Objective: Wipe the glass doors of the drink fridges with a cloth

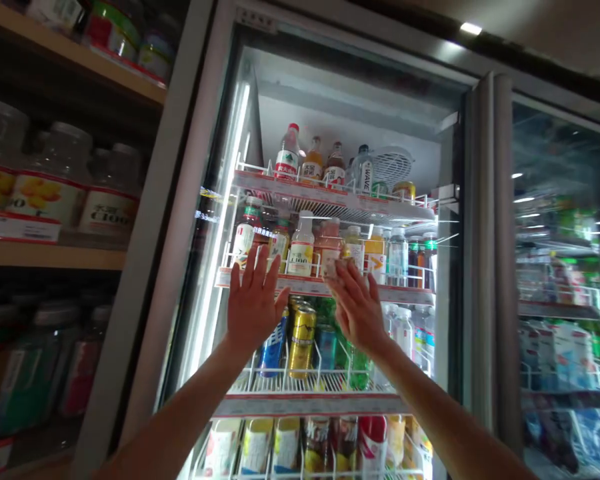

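Observation:
Both of my arms reach up to the glass door [445,200] of a lit drinks fridge. My left hand [253,303] is open, with its fingers spread and its palm toward the glass in front of the second shelf [405,295]. My right hand [356,308] is also flat with its fingers stretched out, just to the right. A small pale patch [330,268] lies under its fingertips; I cannot make out what it is. Behind the hands stand bottles [301,245] on the second shelf and cans [303,340] on the shelf below.
Bottles [287,155] and a fan [391,164] are on the fridge's top shelf, with more bottles [373,443] at the bottom. A second glass-door fridge [560,300] adjoins on the right. Wooden shelves [50,255] with jars [45,193] run along the left.

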`<state>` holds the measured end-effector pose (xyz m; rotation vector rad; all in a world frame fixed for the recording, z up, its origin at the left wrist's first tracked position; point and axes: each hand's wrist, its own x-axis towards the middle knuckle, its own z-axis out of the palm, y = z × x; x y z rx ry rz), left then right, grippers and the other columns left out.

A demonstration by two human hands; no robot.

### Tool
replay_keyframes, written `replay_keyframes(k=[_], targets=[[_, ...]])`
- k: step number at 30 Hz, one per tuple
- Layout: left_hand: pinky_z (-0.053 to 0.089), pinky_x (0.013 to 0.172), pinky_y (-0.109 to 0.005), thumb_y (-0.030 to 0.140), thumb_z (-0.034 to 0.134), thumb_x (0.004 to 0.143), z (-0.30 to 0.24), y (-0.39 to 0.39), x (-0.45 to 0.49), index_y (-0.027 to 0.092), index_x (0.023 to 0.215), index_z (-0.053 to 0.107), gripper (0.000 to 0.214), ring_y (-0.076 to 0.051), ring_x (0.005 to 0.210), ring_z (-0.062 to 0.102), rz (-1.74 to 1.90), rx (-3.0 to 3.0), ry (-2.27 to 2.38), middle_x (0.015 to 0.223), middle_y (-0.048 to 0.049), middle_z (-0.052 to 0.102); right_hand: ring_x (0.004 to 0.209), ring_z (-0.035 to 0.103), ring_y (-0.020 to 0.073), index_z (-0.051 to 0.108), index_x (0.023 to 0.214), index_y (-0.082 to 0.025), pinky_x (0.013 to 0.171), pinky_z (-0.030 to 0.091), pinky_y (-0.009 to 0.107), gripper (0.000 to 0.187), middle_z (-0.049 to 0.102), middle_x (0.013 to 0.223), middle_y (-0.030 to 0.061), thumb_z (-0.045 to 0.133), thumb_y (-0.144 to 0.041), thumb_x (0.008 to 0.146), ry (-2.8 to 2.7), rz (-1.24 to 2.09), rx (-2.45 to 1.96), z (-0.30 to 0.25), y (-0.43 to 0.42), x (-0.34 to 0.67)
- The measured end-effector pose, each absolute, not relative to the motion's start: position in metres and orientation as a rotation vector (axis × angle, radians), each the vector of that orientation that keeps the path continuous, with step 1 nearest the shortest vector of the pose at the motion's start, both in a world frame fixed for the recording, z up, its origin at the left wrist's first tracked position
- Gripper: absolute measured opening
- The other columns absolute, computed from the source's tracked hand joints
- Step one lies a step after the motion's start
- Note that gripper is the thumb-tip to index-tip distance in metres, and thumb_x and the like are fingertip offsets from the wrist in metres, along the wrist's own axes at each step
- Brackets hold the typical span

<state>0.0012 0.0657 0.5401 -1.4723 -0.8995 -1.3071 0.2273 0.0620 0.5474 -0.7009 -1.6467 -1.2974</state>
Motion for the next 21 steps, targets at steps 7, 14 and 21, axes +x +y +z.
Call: replay_keyframes(k=[7, 14, 21], targets=[[0.017, 0.113, -0.050, 0.036, 0.045, 0.089, 0.538, 0.067, 0.001, 0.016, 0.144, 0.025, 0.062, -0.027, 0.141, 0.016, -1.279, -1.419, -0.895, 0.148, -0.0158, 0.029, 0.140, 0.026, 0.0238, 0.029, 0.143, -0.030, 0.110, 0.025, 0.051, 0.055, 0.036, 0.148, 0.0054, 0.038, -0.017, 0.090, -1.464, -1.225, -0.764, 0.575, 0.066, 0.230], [0.017, 0.113, -0.048, 0.036, 0.046, 0.089, 0.535, 0.066, 0.001, 0.016, 0.143, 0.028, 0.060, -0.027, 0.141, 0.018, -1.292, -1.422, -0.890, 0.147, -0.0163, 0.032, 0.140, 0.026, 0.0209, 0.032, 0.141, -0.031, 0.112, 0.020, 0.050, 0.054, 0.037, 0.148, 0.0026, 0.040, -0.018, 0.089, -1.705, -1.356, -0.684, 0.568, 0.063, 0.234], [0.017, 0.113, -0.049, 0.036, 0.046, 0.089, 0.530, 0.066, 0.001, 0.017, 0.144, 0.024, 0.063, -0.027, 0.140, 0.019, -1.311, -1.441, -0.873, 0.147, -0.0164, 0.032, 0.140, 0.024, 0.0231, 0.031, 0.142, -0.029, 0.111, 0.026, 0.048, 0.057, 0.031, 0.150, 0.0036, 0.041, -0.015, 0.088, -1.603, -1.288, -0.730, 0.555, 0.059, 0.264]])
